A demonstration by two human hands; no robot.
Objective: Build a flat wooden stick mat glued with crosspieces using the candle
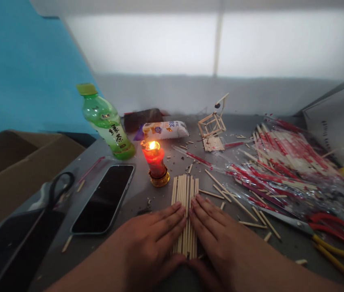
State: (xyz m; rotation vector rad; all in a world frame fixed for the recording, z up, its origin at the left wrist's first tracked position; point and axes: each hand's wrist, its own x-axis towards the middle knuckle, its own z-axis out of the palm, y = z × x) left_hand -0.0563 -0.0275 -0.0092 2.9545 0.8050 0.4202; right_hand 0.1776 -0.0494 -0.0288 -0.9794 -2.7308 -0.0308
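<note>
A row of thin wooden sticks (181, 188) lies side by side on the grey table, with narrow gaps between some at the right. My left hand (153, 239) rests flat on the row's left part, fingers stretched out. From the other side, my right hand (217, 235) lies flat over the right part, its fingers also extended. The two hands nearly meet over the sticks, and neither grips anything. Just beyond them, a lit red candle (156, 162) stands in a gold holder. A small frame built of sticks (211, 125) stands farther back.
A green bottle (107, 125) and a phone (104, 198) are at the left, a snack packet (165, 130) behind the candle. Red-and-clear stick wrappers (290, 154), loose sticks (232, 194), red-handled scissors (336, 227) and a yellow-handled tool (339, 253) cover the right.
</note>
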